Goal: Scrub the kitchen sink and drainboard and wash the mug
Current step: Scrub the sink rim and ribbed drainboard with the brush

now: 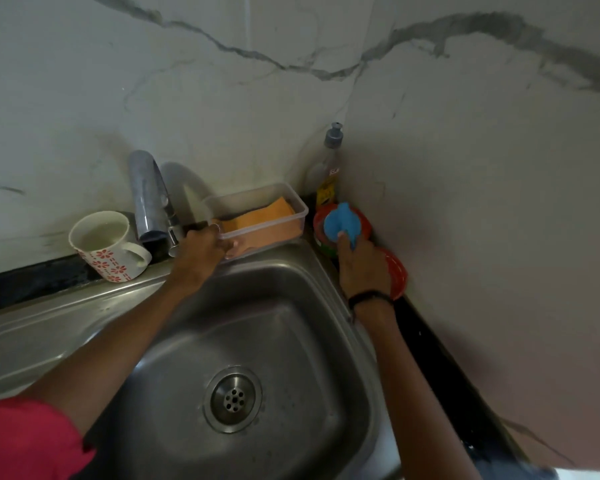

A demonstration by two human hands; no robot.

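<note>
**Getting the scrubber soaped, sink not yet scrubbed**

Sleeve in red lies nearest, then the steel sink, its basin bare down to one drain. By my reading the step is fetching supplies: the right hand pinches a blue scrubber with curled fingers over a red tub in the corner, while the left hand grips the end of a clear box holding one orange sponge. Next, the scrubber likely needs loading and carrying into the basin. One mug stands upright beside one faucet, left of the basin, apparently unwashed. One soap bottle stands behind the tub.
</note>
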